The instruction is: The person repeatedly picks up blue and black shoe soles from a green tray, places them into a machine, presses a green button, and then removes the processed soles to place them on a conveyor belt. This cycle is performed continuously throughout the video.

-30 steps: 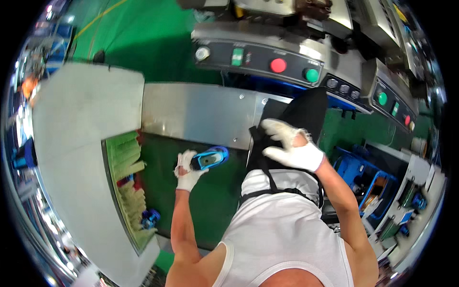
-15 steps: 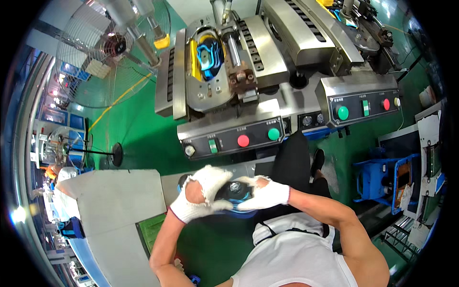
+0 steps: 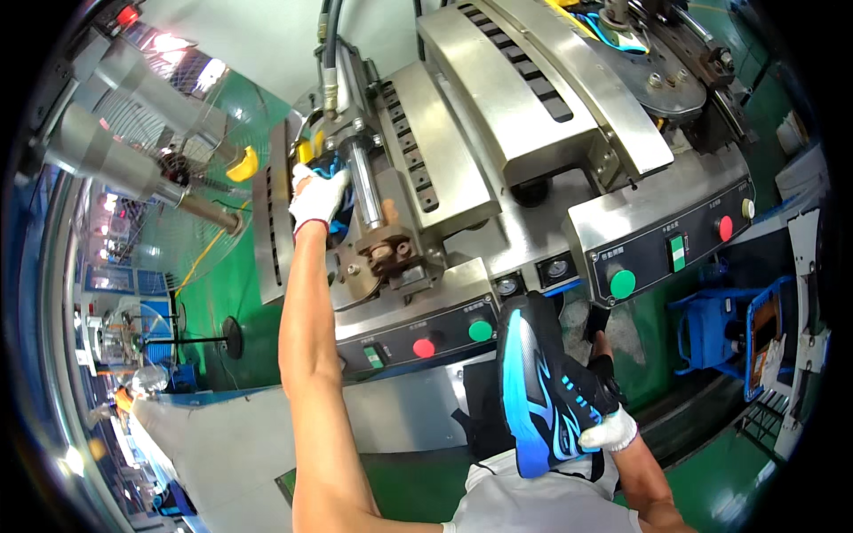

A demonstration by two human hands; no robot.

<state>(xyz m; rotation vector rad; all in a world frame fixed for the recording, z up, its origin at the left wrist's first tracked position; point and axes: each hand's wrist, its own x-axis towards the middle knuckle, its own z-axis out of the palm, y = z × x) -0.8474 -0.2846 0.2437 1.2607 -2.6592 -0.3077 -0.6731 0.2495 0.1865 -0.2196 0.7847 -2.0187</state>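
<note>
My right hand (image 3: 611,432), in a white work glove, grips a black and grey sports shoe (image 3: 538,391) by its heel end. The shoe stands on its side in front of my body, its blue sole edge facing left and its toe pointing at the machine. My left arm stretches far forward, and my gloved left hand (image 3: 318,195) closes round a black and blue shoe (image 3: 338,220) seated in the left press station (image 3: 355,275). The glove and a metal cylinder (image 3: 363,182) beside it hide most of that shoe.
Below the station runs a control panel (image 3: 453,336) with a red and a green button. A second panel (image 3: 662,258) and station stand to the right. Fans (image 3: 182,169) and thick metal cylinders are at the left. A blue stool (image 3: 711,329) stands at the right.
My hands have parted from the shoe they held together. My left hand has reached forward to the shoe in the press; my right has moved right and back, keeping the other shoe.
</note>
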